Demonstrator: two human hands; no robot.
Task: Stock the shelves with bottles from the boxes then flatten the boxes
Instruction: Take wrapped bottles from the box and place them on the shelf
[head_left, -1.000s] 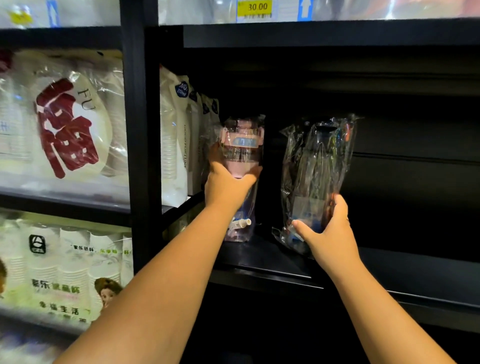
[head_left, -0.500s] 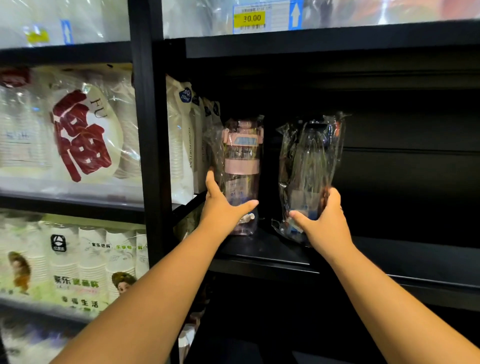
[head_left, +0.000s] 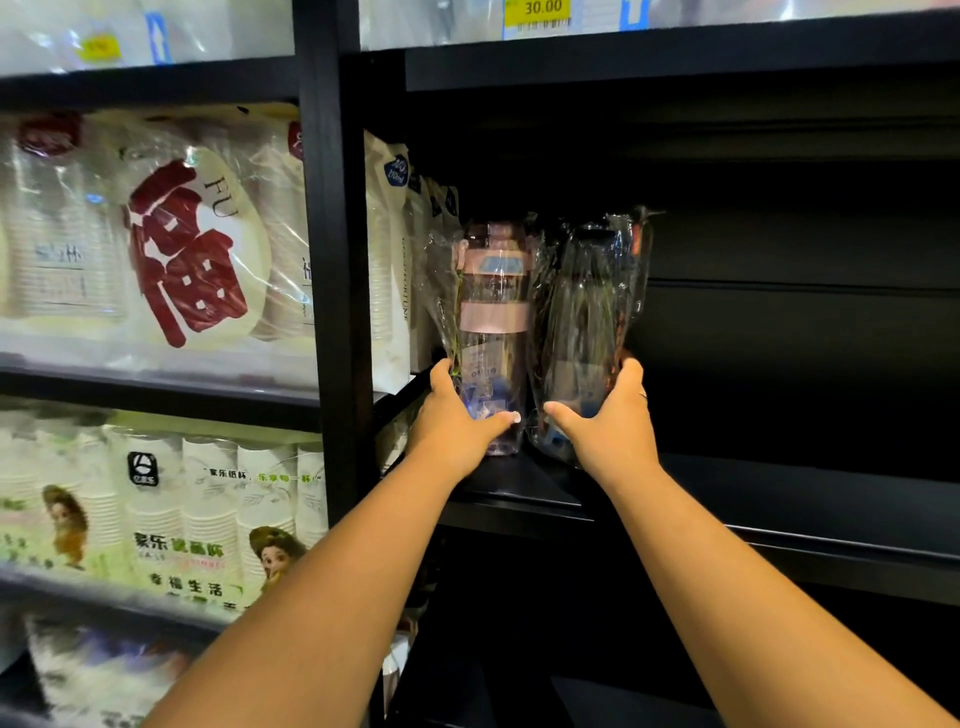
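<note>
The black shelf (head_left: 779, 499) runs across the right bay, with wrapped packs of paper cups (head_left: 197, 249) filling the bay to its left. Both forearms reach up and forward, nearly straight, converging on the shelf's left end. There the pink bottle (head_left: 493, 322) and the dark bottle (head_left: 587, 312), each in clear wrap, stand upright side by side, wraps touching. The left hand (head_left: 457, 421) grasps the pink bottle low down, thumb across its front, fingers curled round its far side. The right hand (head_left: 613, 421) mirrors this grip on the dark bottle. A yellow price tag (head_left: 537, 10) sits above.
</note>
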